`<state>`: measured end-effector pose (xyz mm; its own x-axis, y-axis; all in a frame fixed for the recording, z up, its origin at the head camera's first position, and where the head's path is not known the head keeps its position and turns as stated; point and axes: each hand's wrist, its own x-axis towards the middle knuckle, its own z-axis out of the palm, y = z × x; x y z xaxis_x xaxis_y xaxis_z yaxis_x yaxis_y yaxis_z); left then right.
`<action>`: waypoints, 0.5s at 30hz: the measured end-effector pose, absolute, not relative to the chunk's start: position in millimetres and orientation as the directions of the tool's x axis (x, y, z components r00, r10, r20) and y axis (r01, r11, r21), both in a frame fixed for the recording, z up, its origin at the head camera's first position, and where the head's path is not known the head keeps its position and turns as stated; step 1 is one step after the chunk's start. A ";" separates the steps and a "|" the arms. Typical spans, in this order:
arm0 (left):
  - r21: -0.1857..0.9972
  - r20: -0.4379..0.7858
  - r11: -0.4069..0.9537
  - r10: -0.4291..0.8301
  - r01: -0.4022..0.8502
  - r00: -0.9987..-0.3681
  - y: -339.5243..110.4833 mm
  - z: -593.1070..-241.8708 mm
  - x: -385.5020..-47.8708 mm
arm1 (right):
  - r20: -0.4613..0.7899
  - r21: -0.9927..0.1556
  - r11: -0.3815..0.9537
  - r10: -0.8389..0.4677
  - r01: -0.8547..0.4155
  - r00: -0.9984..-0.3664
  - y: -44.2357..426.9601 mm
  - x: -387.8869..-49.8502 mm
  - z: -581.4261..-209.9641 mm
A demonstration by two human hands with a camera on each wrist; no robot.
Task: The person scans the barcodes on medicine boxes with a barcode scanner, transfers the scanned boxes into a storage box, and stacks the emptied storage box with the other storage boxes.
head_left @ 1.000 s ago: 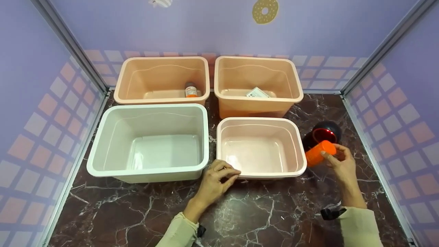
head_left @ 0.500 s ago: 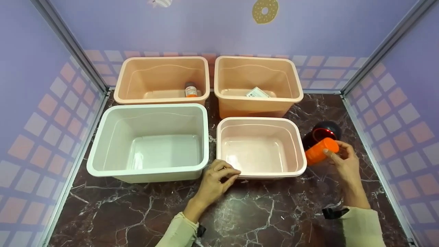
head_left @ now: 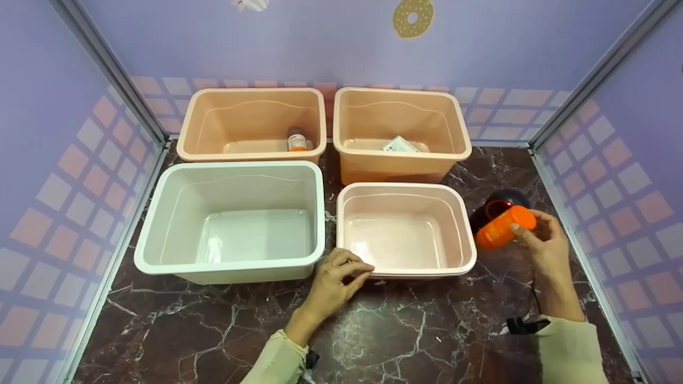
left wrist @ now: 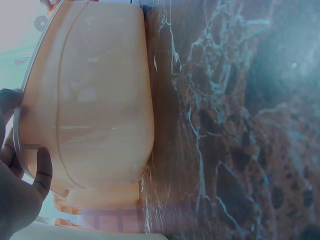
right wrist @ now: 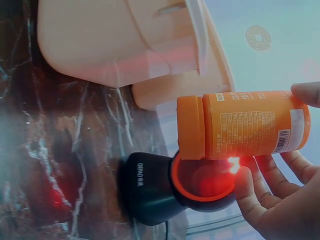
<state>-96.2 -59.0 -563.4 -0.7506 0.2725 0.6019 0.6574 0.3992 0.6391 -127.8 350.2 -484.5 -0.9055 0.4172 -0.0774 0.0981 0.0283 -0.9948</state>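
Note:
In the head view my right hand (head_left: 552, 250) grips an orange supplement bottle (head_left: 501, 228) at one end, tilted and held in the air. In the right wrist view the bottle (right wrist: 255, 125) shows a printed table and a barcode label near the finger end. Just behind it is a black desktop scanner (right wrist: 155, 187) with a glowing red ring, partly covered by the bottle. My left hand (head_left: 333, 280) pinches the near-left rim of a pale pink bin (head_left: 408, 269); the left wrist view has the fingers at that bin's (left wrist: 100, 100) rim.
A white-green bin (head_left: 229, 266) stands to the left. Behind are two peach bins: the left one (head_left: 224, 154) holds a labelled bottle (head_left: 297, 141), the right one (head_left: 395, 165) a small white box (head_left: 400, 144). Purple walls enclose the dark marble table (head_left: 213, 336).
My right hand has moved the orange bottle slightly right and away from me, and it has turned so that print shows. The left hand stays at the pink bin's rim.

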 end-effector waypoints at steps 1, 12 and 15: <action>0.638 0.604 0.399 0.272 0.659 -0.749 -59.1 -563.6 -96.2 | -0.071 -0.996 0.014 0.416 0.084 -0.907 349.9 -128.3 -482.1; 0.628 0.618 0.397 0.269 0.670 -0.739 -59.0 -565.0 -96.2 | -0.008 -0.999 0.034 0.391 0.023 -0.920 344.5 -131.5 -459.9; 0.626 0.621 0.398 0.266 0.671 -0.737 -59.2 -564.4 -96.0 | -0.009 -0.997 0.064 0.400 0.037 -0.916 341.7 -132.7 -453.8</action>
<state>-96.0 -59.2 -564.4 -0.7373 0.2655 0.6212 0.6707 0.3981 0.6258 -132.7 341.7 -453.8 -0.9163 0.4005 -0.0085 0.0373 0.0642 -0.9972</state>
